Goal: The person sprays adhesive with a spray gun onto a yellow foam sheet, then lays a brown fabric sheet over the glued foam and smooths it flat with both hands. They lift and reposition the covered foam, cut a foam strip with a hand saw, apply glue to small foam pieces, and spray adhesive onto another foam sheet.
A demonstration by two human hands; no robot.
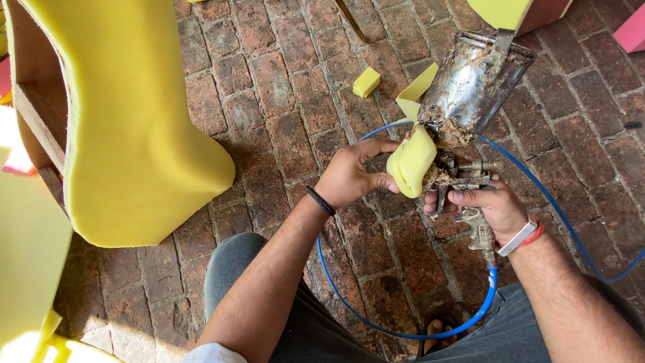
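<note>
Over brick floor (282, 87), head view, seated, knees in grey trousers at bottom edge.

Right hand (489, 210): closed around grip of spray gun (467, 176). Fingers (463, 198) wrapped across front of handle, thumb side hidden. Gun held roughly upright, metal cup (474, 81) on top, tilted away to upper right. Cup surface tarnished, crusted with dried brownish residue around its base and the gun head. White band and red cord on right wrist.

Blue hose (403, 333) joined to bottom of gun handle, just below right hand; loops down between the knees, up past left forearm, and out to right edge.

Left hand (353, 176): pinching foam piece (411, 161), yellow, folded or curved. Thumb below, fingers (376, 146) above, closed on left end of piece. Right end of foam pressed against gun head, touching crusted area just under the cup. Foam thus between left fingertips and the gun, above and left of right hand. Black band on left wrist.

Elsewhere: large yellow foam-covered form (134, 121) on wooden frame, left, well apart from hands. Small foam cube (366, 82) on bricks beyond the hands. Thin foam offcut (416, 91) just behind the held piece, partly hidden by cup. Pink block (631, 32) at upper right corner.
</note>
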